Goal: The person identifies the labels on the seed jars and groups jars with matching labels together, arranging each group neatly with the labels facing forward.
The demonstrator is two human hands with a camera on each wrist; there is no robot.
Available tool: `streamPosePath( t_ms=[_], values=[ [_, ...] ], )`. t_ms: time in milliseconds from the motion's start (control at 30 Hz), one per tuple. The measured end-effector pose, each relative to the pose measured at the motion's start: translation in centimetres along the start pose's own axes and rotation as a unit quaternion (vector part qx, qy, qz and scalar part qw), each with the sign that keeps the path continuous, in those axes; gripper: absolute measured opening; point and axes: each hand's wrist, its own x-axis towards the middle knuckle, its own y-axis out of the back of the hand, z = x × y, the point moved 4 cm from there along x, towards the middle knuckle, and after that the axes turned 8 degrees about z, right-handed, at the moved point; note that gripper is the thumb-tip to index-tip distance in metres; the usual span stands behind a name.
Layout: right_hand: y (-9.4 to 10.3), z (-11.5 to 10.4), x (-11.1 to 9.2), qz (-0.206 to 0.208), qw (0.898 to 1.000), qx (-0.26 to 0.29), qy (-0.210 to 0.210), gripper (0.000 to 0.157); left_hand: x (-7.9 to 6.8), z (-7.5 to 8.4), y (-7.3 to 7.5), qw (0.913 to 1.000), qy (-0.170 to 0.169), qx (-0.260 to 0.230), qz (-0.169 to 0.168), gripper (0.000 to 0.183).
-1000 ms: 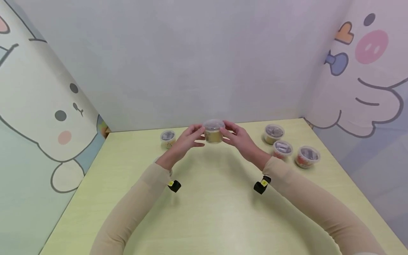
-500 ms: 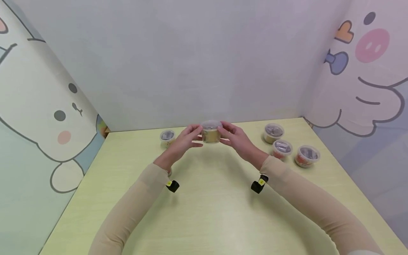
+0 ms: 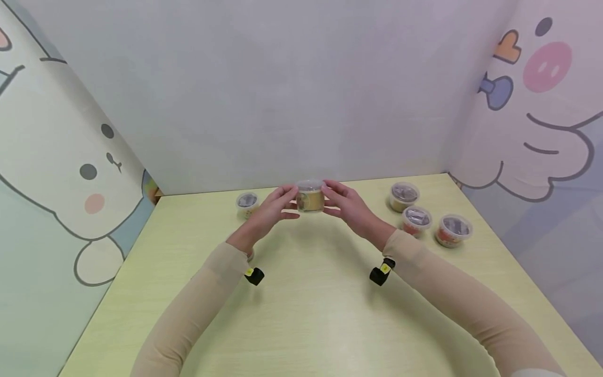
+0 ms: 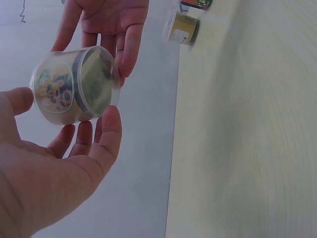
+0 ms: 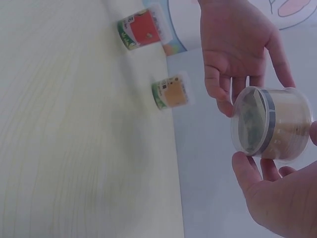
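A small round plastic tub [image 3: 310, 201] with a clear lid and a tan label is held up above the far part of the table. My left hand [image 3: 269, 212] grips one side of it, thumb near the lid and fingers lower down. Opposite, my right hand [image 3: 352, 209] holds the other side between thumb and fingers. The left wrist view shows a round printed picture on the tub's side [image 4: 54, 91]. Through its base in the right wrist view, the contents of the tub [image 5: 252, 121] look dark greenish, but their kind is unclear.
On the right stand a tan-label tub [image 3: 404, 196] and two red-label tubs, one nearer [image 3: 416, 220] and one outermost [image 3: 454, 231]. An orange-label tub [image 5: 171, 92] stands at back left, with a red-label tub [image 5: 141, 29] beside it, mostly hidden by my left wrist in the head view.
Both hands have shifted slightly left with the tub, which sits a little lower. It has turned or tilted somewhat, so more of its side label shows. The other tubs have stayed put.
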Motion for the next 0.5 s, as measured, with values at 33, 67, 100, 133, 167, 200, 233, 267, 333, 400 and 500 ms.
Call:
streamPosePath(
  t_ms=[33,67,100,133,167,200,233,267,333,400,500],
  values=[
    [-0.01,0.01,0.01,0.000,1.000,0.002,0.000,0.061,-0.02,-0.02,0.03,1.0000,0.000,-0.001,0.000,0.055],
    [-0.02,0.03,0.02,0.000,1.000,0.004,0.000,0.061,-0.04,-0.03,0.06,1.0000,0.000,-0.001,-0.001,0.055],
    [-0.03,0.05,0.04,0.000,1.000,0.007,-0.001,0.061,-0.05,-0.05,0.09,1.0000,0.000,0.000,-0.001,0.056],
    [-0.05,0.04,0.03,0.001,1.000,0.012,-0.004,0.060,-0.07,-0.05,0.11,1.0000,-0.001,0.001,-0.001,0.056],
    [-0.07,0.05,0.04,0.003,1.000,0.016,-0.006,0.060,-0.09,-0.05,0.11,1.0000,-0.001,0.002,-0.001,0.056],
    [-0.10,0.04,0.02,0.005,1.000,0.019,-0.008,0.060,-0.11,-0.03,0.11,1.0000,-0.002,0.003,-0.001,0.056],
    [-0.12,0.04,0.03,0.007,1.000,0.022,-0.010,0.059,-0.14,-0.01,0.10,1.0000,-0.002,0.003,-0.002,0.056],
    [-0.16,0.04,0.04,0.009,1.000,0.024,-0.012,0.059,-0.16,0.02,0.10,1.0000,-0.003,0.003,-0.001,0.056],
    [-0.26,0.01,0.05,0.010,0.999,0.029,-0.014,0.058,-0.20,0.05,0.08,1.0000,-0.003,0.001,-0.002,0.056],
    [-0.38,-0.04,0.06,0.007,0.999,0.031,-0.013,0.058,-0.21,0.08,0.09,1.0000,-0.003,-0.001,-0.003,0.057],
    [-0.54,-0.01,0.10,-0.011,1.000,0.029,-0.007,0.060,-0.15,0.10,0.12,1.0000,-0.003,0.002,-0.003,0.060]
  ],
)
